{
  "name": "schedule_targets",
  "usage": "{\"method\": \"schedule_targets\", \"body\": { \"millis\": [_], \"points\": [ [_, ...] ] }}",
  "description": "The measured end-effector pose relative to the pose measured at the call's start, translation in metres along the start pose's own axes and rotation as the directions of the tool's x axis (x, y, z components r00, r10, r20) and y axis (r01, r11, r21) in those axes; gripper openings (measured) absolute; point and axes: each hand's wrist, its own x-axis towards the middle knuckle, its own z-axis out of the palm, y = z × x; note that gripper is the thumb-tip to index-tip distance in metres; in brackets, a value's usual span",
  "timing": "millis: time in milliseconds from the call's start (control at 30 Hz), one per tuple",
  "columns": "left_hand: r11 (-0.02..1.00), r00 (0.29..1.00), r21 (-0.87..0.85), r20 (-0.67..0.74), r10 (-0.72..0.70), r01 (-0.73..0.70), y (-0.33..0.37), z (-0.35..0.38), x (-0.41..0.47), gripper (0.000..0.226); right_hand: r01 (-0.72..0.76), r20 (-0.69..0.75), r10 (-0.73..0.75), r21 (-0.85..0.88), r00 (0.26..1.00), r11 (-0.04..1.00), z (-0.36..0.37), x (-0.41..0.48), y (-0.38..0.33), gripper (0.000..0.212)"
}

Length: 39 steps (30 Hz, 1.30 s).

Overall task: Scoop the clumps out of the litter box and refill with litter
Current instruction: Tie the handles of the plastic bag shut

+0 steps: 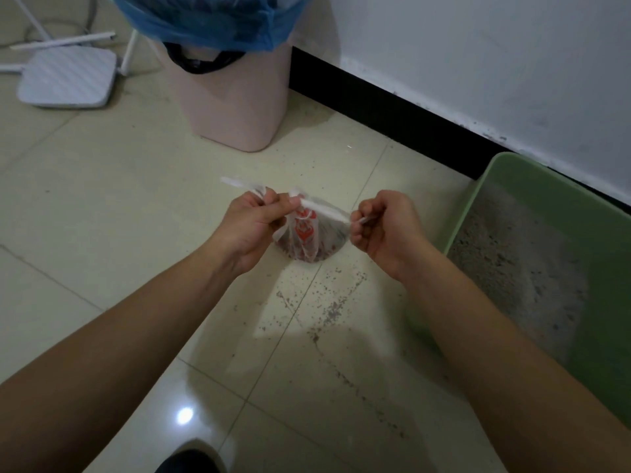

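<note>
Both bare forearms reach forward over the tiled floor (102, 186), with the left hand (249, 227) and right hand (386, 223) curled into loose fists at the same height, each pinching one twisted white handle of a small plastic bag (304, 240). The bag hangs between the two hands, holding dark clumps, while the green litter box (505, 186) with grey litter (512, 268) sits just right of the right forearm, and a pink bin (232, 107) stands beyond the hands.
</note>
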Motion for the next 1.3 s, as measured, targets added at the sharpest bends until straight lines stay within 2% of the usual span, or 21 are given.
{"method": "schedule_targets", "body": {
  "millis": [67,100,167,233,267,333,400,500,567,700,800,900,1000,1100,1200,1300],
  "points": [
    [0.995,0.998,0.087,0.023,0.052,-0.054,0.002,-0.001,-0.001,0.044,-0.086,-0.024,0.082,-0.265,0.996,0.960,-0.004,0.003,0.000,0.026],
    [0.982,0.996,0.169,0.045,0.078,-0.085,0.003,-0.002,-0.002,0.045,-0.076,-0.044,0.064,-0.394,0.997,0.916,-0.006,0.006,-0.001,0.023],
    [0.925,0.988,0.349,0.091,0.125,-0.149,0.008,-0.004,-0.003,0.044,0.054,-0.042,-0.102,-0.614,0.994,0.787,-0.008,0.013,-0.003,0.019],
    [0.825,0.976,0.522,0.141,0.166,-0.215,0.016,-0.006,-0.004,0.042,0.238,0.060,-0.288,-0.731,0.956,0.640,-0.006,0.017,-0.007,0.028],
    [0.771,0.969,0.587,0.165,0.184,-0.247,0.021,-0.006,-0.005,0.040,0.313,0.145,-0.320,-0.756,0.936,0.574,-0.003,0.018,-0.008,0.034],
    [0.704,0.955,0.645,0.202,0.217,-0.296,0.028,-0.005,-0.008,0.038,0.410,0.331,-0.244,-0.781,0.911,0.471,0.005,0.021,-0.006,0.041],
    [0.684,0.948,0.656,0.204,0.246,-0.319,0.031,-0.004,-0.010,0.034,0.445,0.439,-0.127,-0.767,0.889,0.462,0.011,0.024,0.004,0.037],
    [0.622,0.941,0.730,0.085,0.327,-0.282,0.025,-0.008,-0.010,0.030,0.449,0.414,-0.186,-0.743,0.891,0.496,0.014,0.028,0.020,0.018],
    [0.573,0.925,0.789,-0.016,0.379,-0.221,0.017,-0.012,-0.007,0.025,0.440,0.376,-0.228,-0.749,0.898,0.495,0.012,0.031,0.028,0.016],
    [0.515,0.869,0.849,-0.161,0.468,-0.119,0.000,-0.005,-0.004,0.022,0.478,0.407,-0.252,-0.771,0.878,0.420,0.010,0.032,0.037,0.019],
    [0.655,0.863,0.754,-0.296,0.410,-0.052,-0.009,-0.001,0.000,0.019,0.514,0.423,-0.301,-0.769,0.855,0.379,0.007,0.030,0.036,0.016],
    [0.789,0.880,0.614,-0.368,0.300,-0.013,-0.014,-0.002,0.000,0.014,0.511,0.417,-0.298,-0.734,0.859,0.446,0.004,0.026,0.035,0.019],
    [0.867,0.924,0.497,-0.327,0.196,-0.008,-0.013,-0.002,-0.005,0.009,0.437,0.367,-0.240,-0.701,0.899,0.563,0.000,0.024,0.036,0.022],
    [0.942,0.971,0.334,-0.235,0.052,0.031,-0.012,-0.007,-0.008,0.015,0.326,0.292,-0.174,-0.625,0.940,0.709,-0.002,0.020,0.035,0.030],
    [0.985,0.983,0.142,-0.169,-0.072,0.096,-0.012,-0.009,-0.013,0.017,0.398,0.352,-0.214,-0.618,0.911,0.678,0.000,0.015,0.035,0.032],
    [0.992,0.982,0.028,-0.148,-0.119,0.124,-0.012,-0.010,-0.014,0.017,0.481,0.383,-0.299,-0.594,0.874,0.644,0.004,0.014,0.043,0.031]
  ]
}}
